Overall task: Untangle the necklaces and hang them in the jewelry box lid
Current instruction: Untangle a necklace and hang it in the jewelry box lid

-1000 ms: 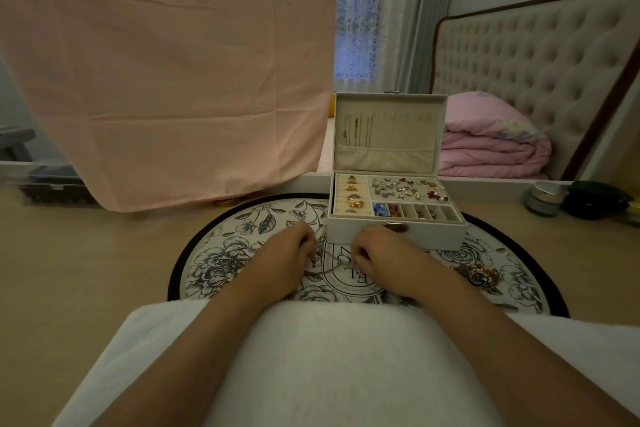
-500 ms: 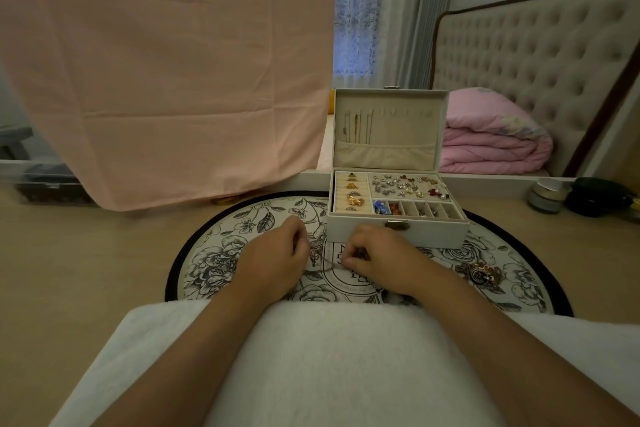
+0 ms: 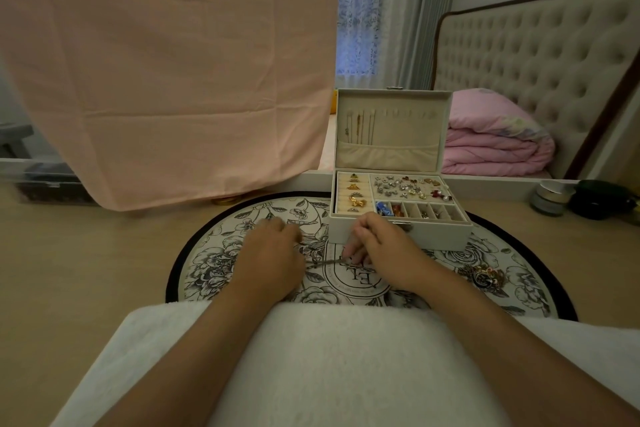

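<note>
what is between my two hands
A thin necklace chain runs from the left hand to the right hand, over the floral mat, in the head view.

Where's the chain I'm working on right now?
Head view, centre: the chain runs between the left hand and right hand, both holding it over the round rug, just in front of the jewelry box.

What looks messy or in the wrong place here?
A tangled heap of jewelry lies loose on the round rug, right of the open jewelry box instead of inside it. The left hand and right hand pinch a thin chain between them.
</note>
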`<state>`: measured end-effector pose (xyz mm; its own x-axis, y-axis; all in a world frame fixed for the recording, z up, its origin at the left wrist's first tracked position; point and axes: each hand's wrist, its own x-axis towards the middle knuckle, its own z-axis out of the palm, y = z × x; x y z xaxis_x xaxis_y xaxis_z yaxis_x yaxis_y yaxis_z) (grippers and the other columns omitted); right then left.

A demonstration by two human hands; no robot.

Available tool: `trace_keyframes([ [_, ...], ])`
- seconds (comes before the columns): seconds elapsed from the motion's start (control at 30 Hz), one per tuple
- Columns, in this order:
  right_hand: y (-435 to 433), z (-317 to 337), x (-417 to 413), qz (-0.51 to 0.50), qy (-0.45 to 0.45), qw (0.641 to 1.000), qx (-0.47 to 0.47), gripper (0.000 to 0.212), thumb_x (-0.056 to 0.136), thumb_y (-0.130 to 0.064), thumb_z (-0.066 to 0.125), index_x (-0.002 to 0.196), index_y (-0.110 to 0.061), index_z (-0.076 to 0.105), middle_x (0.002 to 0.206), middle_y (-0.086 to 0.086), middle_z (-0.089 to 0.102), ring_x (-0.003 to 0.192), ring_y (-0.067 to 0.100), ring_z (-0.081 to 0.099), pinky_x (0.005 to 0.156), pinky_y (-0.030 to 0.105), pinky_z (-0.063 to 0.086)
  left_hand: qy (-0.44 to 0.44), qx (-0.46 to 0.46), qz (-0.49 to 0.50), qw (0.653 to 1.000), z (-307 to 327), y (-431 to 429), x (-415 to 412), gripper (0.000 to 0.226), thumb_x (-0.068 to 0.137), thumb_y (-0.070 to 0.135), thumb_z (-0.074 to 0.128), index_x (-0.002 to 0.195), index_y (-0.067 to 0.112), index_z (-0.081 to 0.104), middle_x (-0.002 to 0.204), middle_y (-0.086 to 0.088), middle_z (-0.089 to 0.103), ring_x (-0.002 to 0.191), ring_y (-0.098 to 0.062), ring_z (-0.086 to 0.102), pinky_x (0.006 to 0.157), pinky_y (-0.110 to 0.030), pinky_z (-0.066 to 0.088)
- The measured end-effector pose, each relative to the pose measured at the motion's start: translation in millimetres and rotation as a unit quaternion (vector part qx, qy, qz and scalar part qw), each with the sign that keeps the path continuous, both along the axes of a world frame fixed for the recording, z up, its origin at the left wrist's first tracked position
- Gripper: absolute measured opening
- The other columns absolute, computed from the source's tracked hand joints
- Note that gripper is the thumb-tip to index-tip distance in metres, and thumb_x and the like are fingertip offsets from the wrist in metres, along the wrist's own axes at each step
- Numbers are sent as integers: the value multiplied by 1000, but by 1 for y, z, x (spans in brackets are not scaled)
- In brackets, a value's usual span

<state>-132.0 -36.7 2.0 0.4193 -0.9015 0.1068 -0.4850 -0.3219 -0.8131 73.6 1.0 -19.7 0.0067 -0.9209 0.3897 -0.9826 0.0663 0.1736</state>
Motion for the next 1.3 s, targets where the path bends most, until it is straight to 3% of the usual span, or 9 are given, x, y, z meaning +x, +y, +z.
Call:
trace_keyframes([
  [0.13,0,1,2,5,-32,999,18,20,109,-21,34,97,-21,51,90,0,76,78,14,74,76,35,57,131,47,-176,975,-3,-1,-14,25,93,36,62,115,29,70,114,10,61,112,-9,44,98,-30,39],
  [0.3,0,6,2,-8,-76,996,49,21,110,-21,32,97,-19,49,92,5,76,77,22,75,75,43,59,167,71,-164,970,0,-4,-12,6,95,23,62,94,25,67,99,10,61,98,-7,50,89,-24,44],
  [0.43,1,9,0,-26,-102,991,80,21,110,-25,31,96,-19,46,91,5,75,70,30,73,53,36,55,339,96,-140,925,11,-1,-11,16,102,17,48,92,21,58,81,5,66,72,-8,63,68,-20,48],
  [0.53,1,9,-1,-20,-74,995,61,20,110,-27,32,100,-17,46,94,1,75,54,23,64,46,27,46,399,100,-132,902,14,0,-10,18,100,15,53,87,25,60,67,10,59,54,-2,52,56,-20,41],
  [0.63,0,10,-1,-26,-48,998,24,19,109,-29,37,98,-24,52,91,-2,74,52,14,52,50,29,46,382,79,-124,912,17,0,-11,20,96,17,55,80,27,62,57,14,52,48,0,42,55,-24,37],
  [0.8,-1,13,-3,11,-71,997,3,8,102,-25,54,98,-28,60,79,-6,66,71,10,57,67,32,47,369,86,-136,915,23,3,-11,20,94,19,59,76,25,64,55,13,53,47,0,43,56,-24,40],
  [1.03,2,12,-1,55,-14,998,-34,4,83,-35,80,83,-37,76,91,-18,69,90,1,63,88,34,53,501,147,-175,835,25,8,-13,18,99,13,56,81,10,59,58,1,54,41,-8,37,41,-19,31],
  [1.13,3,10,2,50,-15,998,-24,5,83,-29,80,84,-35,80,91,-10,74,88,8,67,89,41,57,500,154,-200,829,26,12,-16,16,99,10,55,85,5,59,64,-4,61,43,-13,42,42,-20,34],
  [1.3,4,15,-1,37,-51,998,32,8,87,-26,76,91,-31,81,92,-11,78,95,7,71,95,36,56,521,142,-175,824,26,11,-15,18,100,12,56,82,8,58,64,-5,60,48,-17,50,45,-23,38],
])
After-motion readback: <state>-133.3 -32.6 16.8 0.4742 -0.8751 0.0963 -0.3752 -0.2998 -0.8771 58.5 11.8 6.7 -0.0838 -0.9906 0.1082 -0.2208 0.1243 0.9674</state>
